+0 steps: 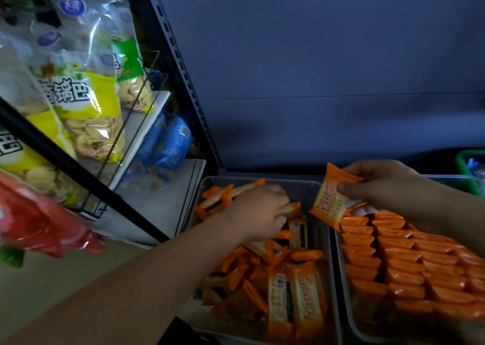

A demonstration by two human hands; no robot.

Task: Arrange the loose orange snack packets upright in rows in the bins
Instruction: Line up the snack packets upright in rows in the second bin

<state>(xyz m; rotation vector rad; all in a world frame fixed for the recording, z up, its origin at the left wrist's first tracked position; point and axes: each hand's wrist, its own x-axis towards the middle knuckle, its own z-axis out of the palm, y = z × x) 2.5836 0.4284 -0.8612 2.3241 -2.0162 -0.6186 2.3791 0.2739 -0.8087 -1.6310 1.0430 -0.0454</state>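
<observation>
Left hand (pixel 258 213) curled round loose packets (pixel 288 209) in left bin (pixel 309 184); right hand (pixel 388 184), 1 packet (pixel 329 200) pinched over right bin (pixel 451 179)'s edge.

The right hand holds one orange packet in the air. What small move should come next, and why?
Probably lower the orange packet, pinched in the right hand, upright into the far end of the right bin. It hangs just above that end, at the head of the upright rows. The left hand grips loose packets in the jumbled left bin.
</observation>
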